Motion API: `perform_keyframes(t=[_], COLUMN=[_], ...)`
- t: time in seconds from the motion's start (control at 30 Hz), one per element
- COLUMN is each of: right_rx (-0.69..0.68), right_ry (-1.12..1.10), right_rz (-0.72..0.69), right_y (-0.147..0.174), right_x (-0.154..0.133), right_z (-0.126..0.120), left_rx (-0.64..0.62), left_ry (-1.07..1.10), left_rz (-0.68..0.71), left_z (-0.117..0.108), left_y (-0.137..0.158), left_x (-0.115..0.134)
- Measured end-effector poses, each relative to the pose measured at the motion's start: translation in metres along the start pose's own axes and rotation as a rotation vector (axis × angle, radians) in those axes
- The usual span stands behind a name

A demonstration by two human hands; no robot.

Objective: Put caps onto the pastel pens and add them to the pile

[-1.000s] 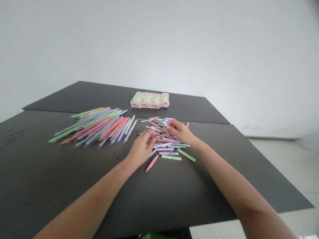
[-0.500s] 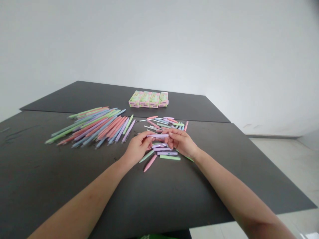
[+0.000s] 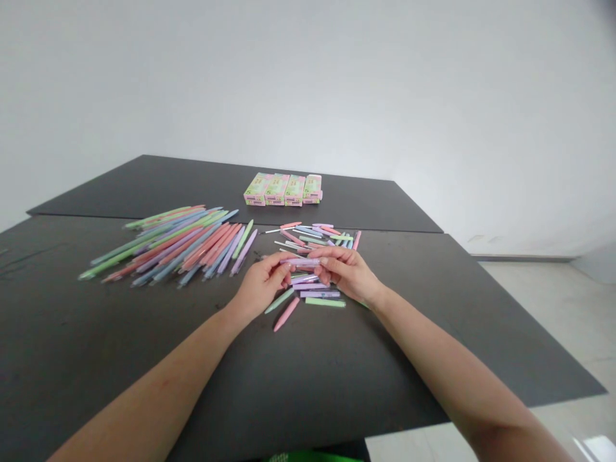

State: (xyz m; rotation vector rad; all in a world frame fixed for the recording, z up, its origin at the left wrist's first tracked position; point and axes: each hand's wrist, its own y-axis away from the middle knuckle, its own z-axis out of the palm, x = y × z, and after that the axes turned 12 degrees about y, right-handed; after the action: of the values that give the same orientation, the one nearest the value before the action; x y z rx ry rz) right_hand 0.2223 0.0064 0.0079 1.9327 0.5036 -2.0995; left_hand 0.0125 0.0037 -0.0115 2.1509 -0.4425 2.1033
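Between my two hands a short purple pen barrel [image 3: 302,262] lies level above the loose parts. My left hand [image 3: 262,279] pinches its left end; my right hand [image 3: 349,273] pinches the right end. Fingers cover both ends, so how they finish is hidden. Below and beyond my hands spread loose pen parts: purple barrels [image 3: 319,294], a light green barrel [image 3: 325,302], a pink tapered piece [image 3: 286,314], a green tapered piece [image 3: 279,300] and thin white refills [image 3: 286,248].
A large pile of long pens [image 3: 178,247] in green, red, blue and purple lies to the left. Several small pink and green boxes [image 3: 275,190] stand in a row at the back. Everything rests on a dark table [image 3: 308,385], with a pale wall behind.
The view has shifted slightly, so the whole scene sits a little further left. Both hands keep hold of the purple barrel in nearly the same pose.
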Motion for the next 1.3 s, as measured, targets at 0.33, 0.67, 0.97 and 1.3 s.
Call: perform_keyframes(t=[0.33,0.67,0.97,1.3], right_rx=[0.478,0.263,0.043,-0.052], right_ry=[1.402,1.665,0.295,0.220], right_rz=[0.075,0.148,0.066,0.044], right_y=[-0.026,-0.048,-0.033,-0.022], right_x=[0.002,0.010,-0.007,-0.031], right_z=[-0.070,-0.060,-0.053,-0.041], left_rx=[0.147,0.072,-0.020,0.022], left_ry=[-0.532,-0.847,-0.851,-0.602], left_rz=[0.293,0.307,0.245,0.258], left_z=[-0.006,-0.008,-0.006,-0.005], left_y=[-0.005,-0.006,-0.005,-0.004], left_x=[-0.011,-0.022,-0.020,-0.017])
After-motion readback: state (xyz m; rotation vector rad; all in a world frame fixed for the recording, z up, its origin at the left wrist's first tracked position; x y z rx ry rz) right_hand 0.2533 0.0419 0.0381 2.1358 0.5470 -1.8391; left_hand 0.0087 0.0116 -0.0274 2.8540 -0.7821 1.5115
